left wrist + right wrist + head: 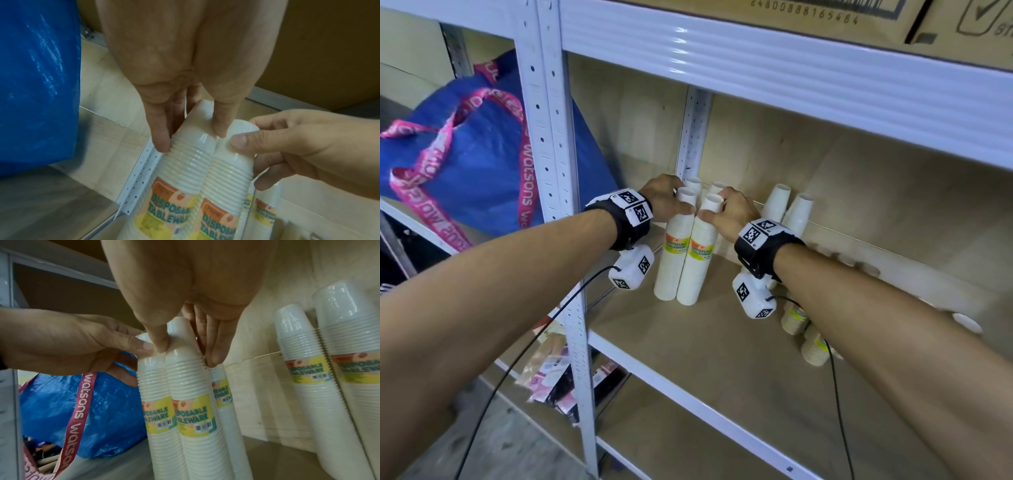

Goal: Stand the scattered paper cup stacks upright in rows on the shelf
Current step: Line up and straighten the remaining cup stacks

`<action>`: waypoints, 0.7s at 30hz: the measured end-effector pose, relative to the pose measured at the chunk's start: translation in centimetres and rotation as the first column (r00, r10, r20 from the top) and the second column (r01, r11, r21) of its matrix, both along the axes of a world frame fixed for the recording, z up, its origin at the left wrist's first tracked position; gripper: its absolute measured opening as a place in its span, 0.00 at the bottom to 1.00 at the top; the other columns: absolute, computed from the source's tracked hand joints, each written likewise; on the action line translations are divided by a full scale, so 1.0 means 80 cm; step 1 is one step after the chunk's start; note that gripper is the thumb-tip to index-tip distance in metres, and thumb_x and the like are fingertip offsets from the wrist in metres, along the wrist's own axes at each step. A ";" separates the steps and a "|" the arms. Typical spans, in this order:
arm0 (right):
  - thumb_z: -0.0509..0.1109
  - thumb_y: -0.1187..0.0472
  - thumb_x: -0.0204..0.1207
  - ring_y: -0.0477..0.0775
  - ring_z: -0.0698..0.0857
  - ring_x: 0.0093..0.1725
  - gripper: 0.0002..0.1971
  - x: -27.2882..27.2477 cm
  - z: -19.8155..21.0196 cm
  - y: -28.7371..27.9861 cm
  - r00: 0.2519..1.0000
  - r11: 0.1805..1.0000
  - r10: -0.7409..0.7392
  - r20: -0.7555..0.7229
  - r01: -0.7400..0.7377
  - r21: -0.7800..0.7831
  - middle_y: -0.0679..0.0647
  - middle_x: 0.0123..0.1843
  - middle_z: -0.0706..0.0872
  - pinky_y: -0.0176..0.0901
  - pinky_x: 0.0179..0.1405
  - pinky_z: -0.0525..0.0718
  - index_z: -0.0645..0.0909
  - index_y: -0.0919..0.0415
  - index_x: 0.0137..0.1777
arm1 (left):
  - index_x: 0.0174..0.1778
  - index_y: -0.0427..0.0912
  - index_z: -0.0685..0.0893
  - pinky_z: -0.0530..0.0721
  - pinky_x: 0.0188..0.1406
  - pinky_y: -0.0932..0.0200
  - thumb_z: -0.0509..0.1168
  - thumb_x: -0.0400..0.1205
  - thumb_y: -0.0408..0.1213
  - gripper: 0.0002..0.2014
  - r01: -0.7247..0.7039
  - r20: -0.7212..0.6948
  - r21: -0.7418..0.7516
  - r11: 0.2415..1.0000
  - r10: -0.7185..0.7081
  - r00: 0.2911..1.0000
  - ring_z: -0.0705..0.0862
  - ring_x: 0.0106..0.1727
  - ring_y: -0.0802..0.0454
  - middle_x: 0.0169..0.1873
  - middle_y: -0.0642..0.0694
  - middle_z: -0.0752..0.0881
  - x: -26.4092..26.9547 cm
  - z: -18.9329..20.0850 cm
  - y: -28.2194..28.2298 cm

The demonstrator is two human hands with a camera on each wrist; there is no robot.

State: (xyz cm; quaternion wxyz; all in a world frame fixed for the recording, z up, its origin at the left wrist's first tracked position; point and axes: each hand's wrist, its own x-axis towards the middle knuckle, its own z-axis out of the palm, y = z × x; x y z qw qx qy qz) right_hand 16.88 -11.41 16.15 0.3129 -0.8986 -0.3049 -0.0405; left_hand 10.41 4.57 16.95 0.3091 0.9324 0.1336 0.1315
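The left hand (pixel 666 198) pinches the top of one upright cup stack (pixel 671 253), and the right hand (pixel 732 212) pinches the top of its neighbour stack (pixel 697 260). Both stand at the back left corner of the shelf (pixel 722 349), touching each other. To do well, the person should press both bottoms flat and release slowly, because such tall stacks tip easily. Other stacks (pixel 804 339) lie near the right arm.

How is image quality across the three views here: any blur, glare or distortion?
Head view: sharp centre, wide-angle bending of the shelf beam, glare streaks on it. Left wrist view: blue bag glossy and smeared at its lower edge, left hand soft. Right wrist view: rightmost cup stack blurred, labels nearer centre legible.
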 end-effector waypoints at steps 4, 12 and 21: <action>0.76 0.47 0.70 0.57 0.84 0.61 0.30 -0.001 0.000 -0.004 1.000 1.000 -0.019 -0.005 0.019 0.010 0.54 0.65 0.85 0.46 0.56 0.81 0.75 0.56 0.71 | 0.56 0.41 0.82 0.79 0.47 0.55 0.74 0.76 0.45 0.17 0.033 0.005 0.000 0.999 -0.033 0.999 0.82 0.52 0.45 0.51 0.46 0.82 0.000 0.005 -0.005; 0.74 0.49 0.72 0.56 0.82 0.47 0.18 0.000 0.018 -0.028 0.997 0.997 -0.070 -0.029 0.069 -0.035 0.52 0.48 0.81 0.43 0.34 0.73 0.75 0.58 0.53 | 0.55 0.37 0.83 0.88 0.54 0.42 0.73 0.77 0.41 0.15 0.123 -0.016 -0.073 0.990 -0.125 0.992 0.87 0.52 0.39 0.51 0.39 0.87 0.004 0.020 -0.022; 0.75 0.42 0.67 0.60 0.83 0.62 0.29 0.016 0.031 -0.077 0.982 0.984 -0.181 -0.049 0.181 -0.008 0.54 0.62 0.83 0.48 0.56 0.83 0.77 0.57 0.65 | 0.58 0.35 0.84 0.88 0.54 0.38 0.73 0.76 0.42 0.19 0.228 -0.030 -0.066 0.971 -0.231 0.973 0.88 0.54 0.38 0.52 0.36 0.88 0.032 0.043 -0.070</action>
